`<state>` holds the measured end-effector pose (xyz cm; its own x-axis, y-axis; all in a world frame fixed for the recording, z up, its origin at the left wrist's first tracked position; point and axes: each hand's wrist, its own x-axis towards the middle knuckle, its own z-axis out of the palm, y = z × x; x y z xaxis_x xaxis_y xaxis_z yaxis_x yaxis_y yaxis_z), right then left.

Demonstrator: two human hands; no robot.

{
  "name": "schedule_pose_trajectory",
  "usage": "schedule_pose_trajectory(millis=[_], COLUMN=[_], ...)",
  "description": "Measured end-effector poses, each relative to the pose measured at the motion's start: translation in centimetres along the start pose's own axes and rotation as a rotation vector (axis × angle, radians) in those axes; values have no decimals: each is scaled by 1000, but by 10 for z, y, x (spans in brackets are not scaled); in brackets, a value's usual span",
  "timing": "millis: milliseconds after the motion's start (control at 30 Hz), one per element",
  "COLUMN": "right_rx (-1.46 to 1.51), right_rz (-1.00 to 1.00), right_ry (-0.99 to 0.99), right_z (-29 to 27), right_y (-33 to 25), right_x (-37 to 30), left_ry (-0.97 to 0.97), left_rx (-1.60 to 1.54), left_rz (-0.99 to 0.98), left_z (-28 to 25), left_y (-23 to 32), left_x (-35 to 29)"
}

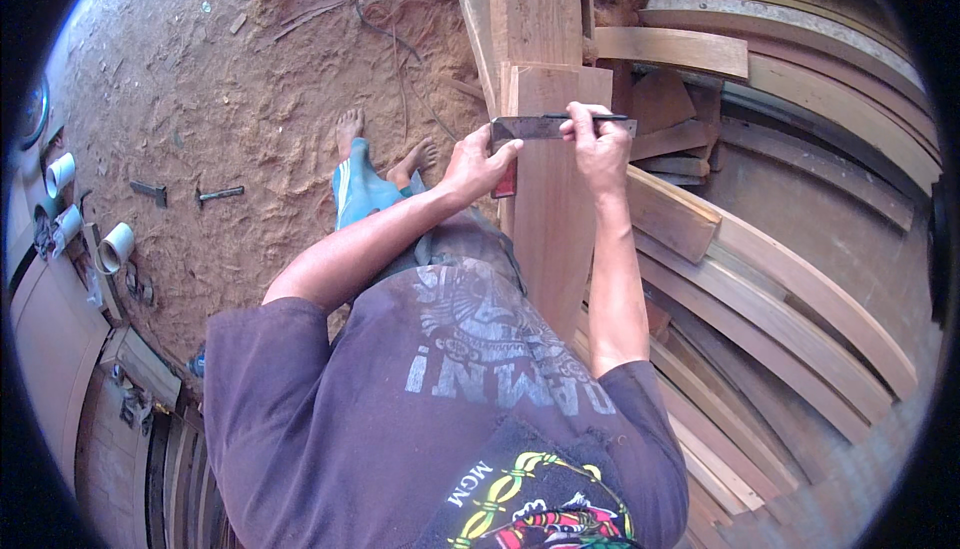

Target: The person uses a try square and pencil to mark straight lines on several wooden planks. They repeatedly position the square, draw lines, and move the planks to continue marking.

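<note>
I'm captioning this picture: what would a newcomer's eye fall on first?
At upper centre, the left hand holds a metal square across a wide board, while the right hand holds a dark, pencil-like stick at it. Next come the long planks along the right side and the white cylinders near the left edge.

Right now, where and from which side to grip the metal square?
Probably the left end of the metal square, from the person's left, where the left hand holds it: thin and flat across the board, it offers little to pinch, and the right hand with the marking tool crowds its right.
</note>
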<state>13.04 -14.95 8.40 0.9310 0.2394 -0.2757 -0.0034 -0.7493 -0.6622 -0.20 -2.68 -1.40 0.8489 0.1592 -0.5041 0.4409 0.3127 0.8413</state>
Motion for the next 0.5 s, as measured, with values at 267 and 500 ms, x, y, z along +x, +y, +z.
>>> schedule_pose_trajectory(millis=[267,500], right_rx=[-146,860], right_rz=[-472,469], right_ry=[-100,141], right_z=[36,8], right_y=[-27,54], right_x=[-34,-64], left_ry=[38,17], left_rx=[39,-86], left_rz=[-11,56], left_z=[0,1], left_y=[0,-6], left_x=[0,10])
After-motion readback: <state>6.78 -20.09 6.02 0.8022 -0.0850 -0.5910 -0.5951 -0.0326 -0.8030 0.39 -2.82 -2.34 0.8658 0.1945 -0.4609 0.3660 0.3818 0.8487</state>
